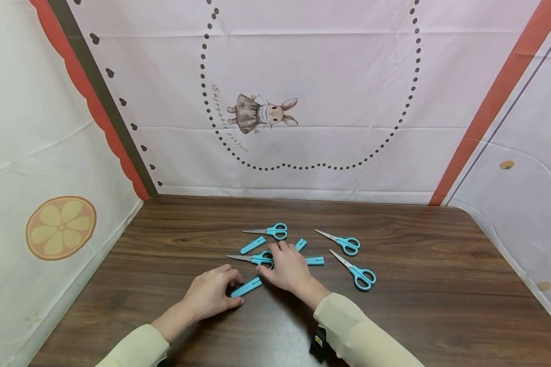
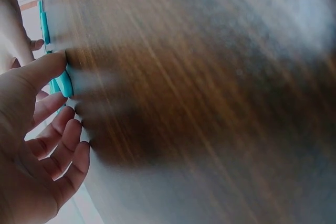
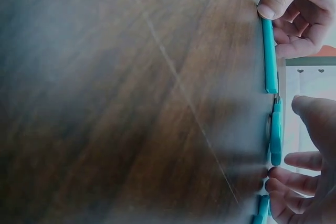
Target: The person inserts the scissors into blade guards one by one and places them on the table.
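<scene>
My left hand reaches around the left end of a turquoise scissors blade cover. Its thumb and index finger lie on either side of the cover, which also shows in the left wrist view; a small gap seems to part them from it. My right hand hovers low over the table, with relaxed, spread fingers beside the turquoise handles of a pair of scissors. Those handles are partly hidden by the hand. Another blade cover lies just past its fingertips, and one more sits to its right.
Other turquoise scissors lie at the back and to the right, with a further pair nearer me. A blade cover rests between the two left scissors. A printed cloth stands behind the brown wooden table.
</scene>
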A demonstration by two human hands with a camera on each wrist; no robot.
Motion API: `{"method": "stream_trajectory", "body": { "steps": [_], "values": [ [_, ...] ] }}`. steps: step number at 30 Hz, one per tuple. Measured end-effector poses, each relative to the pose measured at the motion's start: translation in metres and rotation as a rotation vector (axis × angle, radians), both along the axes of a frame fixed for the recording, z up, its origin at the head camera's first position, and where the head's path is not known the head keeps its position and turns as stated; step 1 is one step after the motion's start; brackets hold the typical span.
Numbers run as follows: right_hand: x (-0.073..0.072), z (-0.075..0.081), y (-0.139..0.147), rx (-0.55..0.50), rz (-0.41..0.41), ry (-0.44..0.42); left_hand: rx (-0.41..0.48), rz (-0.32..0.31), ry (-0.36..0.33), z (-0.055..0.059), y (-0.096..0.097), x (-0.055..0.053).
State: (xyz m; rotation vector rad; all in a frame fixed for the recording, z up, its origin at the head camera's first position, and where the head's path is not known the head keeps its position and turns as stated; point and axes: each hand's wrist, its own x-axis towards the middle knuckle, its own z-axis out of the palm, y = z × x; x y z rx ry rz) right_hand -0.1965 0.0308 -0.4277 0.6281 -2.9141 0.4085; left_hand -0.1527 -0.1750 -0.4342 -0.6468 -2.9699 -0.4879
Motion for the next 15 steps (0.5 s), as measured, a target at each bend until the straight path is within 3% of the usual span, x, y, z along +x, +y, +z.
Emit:
{"method": "stream_trajectory", "body": {
  "steps": [15],
  "values": [
    [-0.0064, -0.0059, -0.0092, 0.064, -0.056, -0.018, 0.013, 0.005, -0.036, -0.0005, -0.0001, -0.0016]
  ]
}}
